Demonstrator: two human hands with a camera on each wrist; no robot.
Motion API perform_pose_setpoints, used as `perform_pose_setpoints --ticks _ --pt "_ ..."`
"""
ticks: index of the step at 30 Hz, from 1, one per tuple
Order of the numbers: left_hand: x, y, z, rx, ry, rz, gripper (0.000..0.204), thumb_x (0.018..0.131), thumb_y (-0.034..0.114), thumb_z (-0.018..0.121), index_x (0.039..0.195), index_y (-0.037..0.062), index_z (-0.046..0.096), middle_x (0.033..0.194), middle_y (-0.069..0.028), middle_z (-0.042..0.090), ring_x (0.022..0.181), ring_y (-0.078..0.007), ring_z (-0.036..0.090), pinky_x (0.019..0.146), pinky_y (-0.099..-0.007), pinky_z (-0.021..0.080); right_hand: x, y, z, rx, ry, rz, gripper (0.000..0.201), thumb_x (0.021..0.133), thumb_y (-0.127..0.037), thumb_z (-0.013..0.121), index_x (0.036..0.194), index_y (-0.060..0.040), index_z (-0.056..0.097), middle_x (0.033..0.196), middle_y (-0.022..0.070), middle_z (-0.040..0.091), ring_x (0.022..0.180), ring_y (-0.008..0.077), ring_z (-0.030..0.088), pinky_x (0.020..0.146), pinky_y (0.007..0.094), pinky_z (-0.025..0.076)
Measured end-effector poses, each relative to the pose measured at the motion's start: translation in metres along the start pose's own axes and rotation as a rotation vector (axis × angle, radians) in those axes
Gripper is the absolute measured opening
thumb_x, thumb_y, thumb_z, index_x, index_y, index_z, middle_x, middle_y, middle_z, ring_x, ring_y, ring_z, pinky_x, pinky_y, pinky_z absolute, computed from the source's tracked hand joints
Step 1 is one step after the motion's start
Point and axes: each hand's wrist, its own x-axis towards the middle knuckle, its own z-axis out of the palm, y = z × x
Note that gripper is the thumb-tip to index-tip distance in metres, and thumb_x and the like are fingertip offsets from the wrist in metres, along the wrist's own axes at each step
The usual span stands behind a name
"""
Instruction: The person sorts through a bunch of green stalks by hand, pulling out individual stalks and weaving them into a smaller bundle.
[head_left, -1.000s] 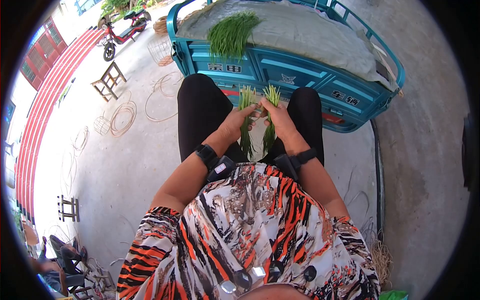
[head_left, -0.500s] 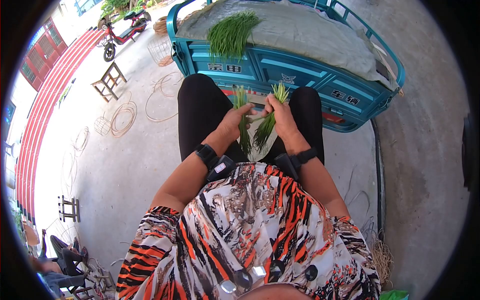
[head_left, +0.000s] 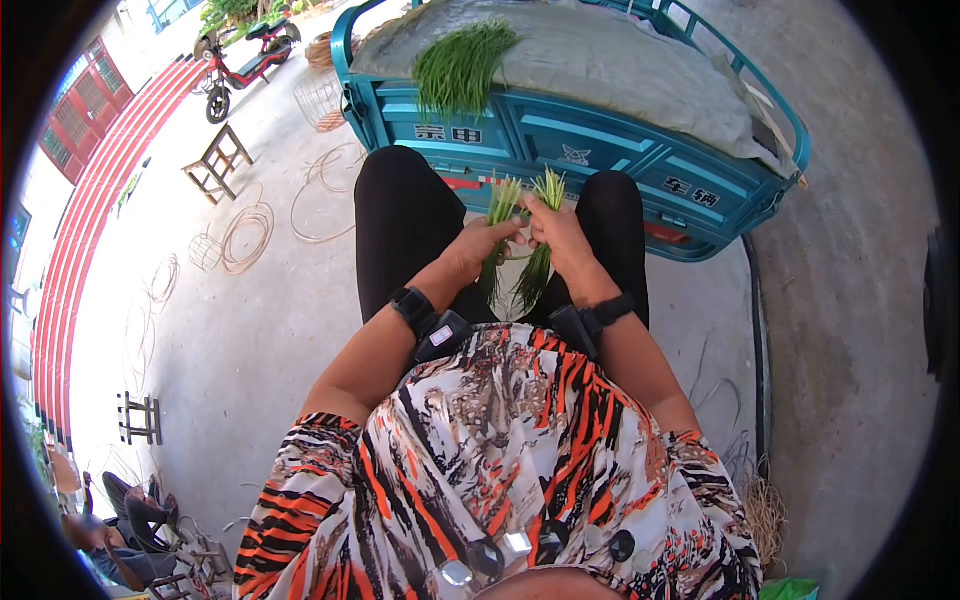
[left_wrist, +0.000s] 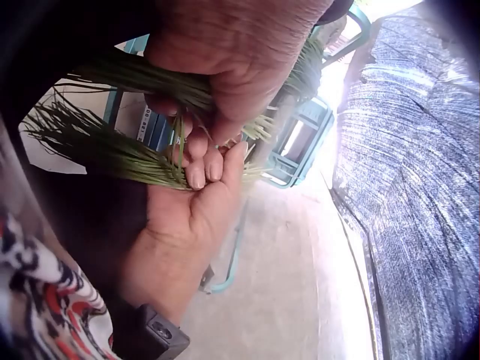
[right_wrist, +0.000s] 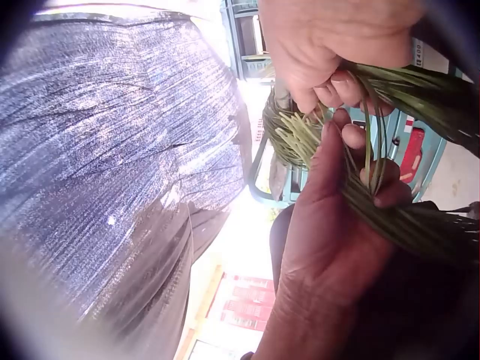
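In the head view my left hand (head_left: 478,246) grips a bunch of chives (head_left: 502,203), pale ends up and green leaves hanging between the knees. Close beside it, my right hand (head_left: 562,236) holds a second chive bunch (head_left: 549,188) in the same upright way. The fingertips of both hands meet between the bunches. A few loose leaves (right_wrist: 370,139) run from one hand to the other in the right wrist view. Seen from the left wrist, the right hand's bunch (left_wrist: 124,154) lies across its palm below curled fingers.
A blue cargo cart (head_left: 545,135) stands just beyond the knees, with a larger pile of chives (head_left: 465,68) on its grey cover (head_left: 600,60). To the left are a wooden stool (head_left: 217,163), coiled strips (head_left: 246,238) and a red scooter (head_left: 250,65). Another person (head_left: 140,510) sits at lower left.
Half a second ago the hands drew slightly apart and the right bunch's leaves swung left. Now the hands are together again, and the left bunch's pale ends lean rightward.
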Motion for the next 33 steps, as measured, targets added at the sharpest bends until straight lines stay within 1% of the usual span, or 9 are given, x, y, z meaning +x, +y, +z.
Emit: perform_pose_setpoints --ticks 5,8,11,17,20,23,26,30,33 --pt "0.0 0.0 -0.001 -0.046 0.038 0.01 0.022 0.087 0.028 0.055 0.095 0.0076 0.058 0.077 0.0014 0.059 0.06 -0.0088 0.046 0.054 -0.0234 0.038 0.005 0.007 -0.006 0.06 0.002 -0.014 0.023 0.089 -0.03 0.053 0.086 -0.0079 0.058 0.059 -0.0057 0.039 0.051 0.0066 0.039 0.049 0.0258 0.036" --pt "0.0 0.001 -0.001 -0.044 0.034 -0.008 0.022 0.087 0.027 0.055 0.097 0.0072 0.058 0.076 0.0013 0.059 0.059 -0.008 0.048 0.052 -0.0222 0.04 0.008 0.01 -0.005 0.038 0.067 -0.074 0.022 0.089 -0.029 0.052 0.086 -0.0081 0.057 0.067 -0.0031 0.047 0.059 0.0088 0.046 0.051 0.0275 0.039" --pt "-0.001 0.002 0.0 -0.055 0.013 -0.022 0.021 0.088 0.026 0.055 0.097 0.0067 0.058 0.075 0.001 0.059 0.058 -0.0074 0.048 0.051 -0.0212 0.041 0.005 0.003 -0.004 0.143 0.069 -0.085 0.02 0.09 -0.028 0.051 0.084 -0.0087 0.056 0.078 0.0016 0.056 0.071 0.0117 0.053 0.058 0.0284 0.043" --pt "0.002 -0.002 -0.002 -0.094 -0.001 -0.027 0.021 0.088 0.023 0.055 0.098 0.0053 0.058 0.076 -0.0004 0.059 0.057 -0.0077 0.049 0.05 -0.0201 0.043 0.015 0.011 -0.012 0.226 0.068 -0.083 0.021 0.091 -0.027 0.049 0.082 -0.009 0.054 0.09 0.0077 0.062 0.084 0.0162 0.058 0.07 0.0325 0.047" --pt "0.002 -0.002 -0.003 -0.104 -0.01 -0.028 0.022 0.088 0.022 0.054 0.1 0.0046 0.057 0.078 -0.0012 0.059 0.057 -0.0079 0.049 0.051 -0.02 0.043 0.016 0.012 -0.009 0.348 0.02 -0.115 0.02 0.091 -0.026 0.048 0.084 -0.0078 0.053 0.084 0.0059 0.06 0.08 0.0175 0.059 0.071 0.0348 0.048" --pt "-0.006 0.004 0.005 -0.154 0.004 -0.029 0.023 0.088 0.023 0.053 0.101 0.0046 0.058 0.08 -0.0014 0.058 0.056 -0.0077 0.048 0.05 -0.0198 0.042 -0.003 -0.011 0.004 0.471 -0.02 0.011 0.023 0.093 -0.026 0.045 0.083 -0.0063 0.052 0.071 0.0024 0.053 0.062 0.0144 0.05 0.059 0.0324 0.045" --pt "-0.006 0.004 0.005 -0.114 -0.002 -0.025 0.023 0.089 0.024 0.053 0.102 0.0048 0.059 0.08 -0.0009 0.056 0.055 -0.0074 0.046 0.049 -0.0202 0.04 0.006 -0.002 -0.004 0.408 -0.059 -0.049 0.022 0.093 -0.025 0.044 0.083 -0.0069 0.05 0.065 -0.0003 0.046 0.054 0.0119 0.044 0.055 0.0326 0.045" --pt "-0.002 0.001 0.0 -0.052 -0.042 -0.062 0.024 0.088 0.025 0.053 0.099 0.0047 0.059 0.079 -0.0004 0.054 0.055 -0.0076 0.044 0.049 -0.0208 0.038 0.007 -0.001 -0.008 0.441 0.02 -0.016 0.019 0.093 -0.023 0.044 0.084 -0.0072 0.049 0.063 -0.0021 0.043 0.051 0.0094 0.039 0.053 0.029 0.042" --pt "0.0 -0.003 -0.004 -0.057 0.004 -0.075 0.023 0.088 0.025 0.053 0.096 0.0041 0.058 0.078 -0.0009 0.053 0.056 -0.0084 0.044 0.051 -0.021 0.039 0.004 -0.005 -0.011 0.469 0.071 -0.016 0.018 0.092 -0.022 0.046 0.083 -0.0071 0.05 0.062 -0.0026 0.042 0.051 0.0086 0.038 0.051 0.026 0.038"
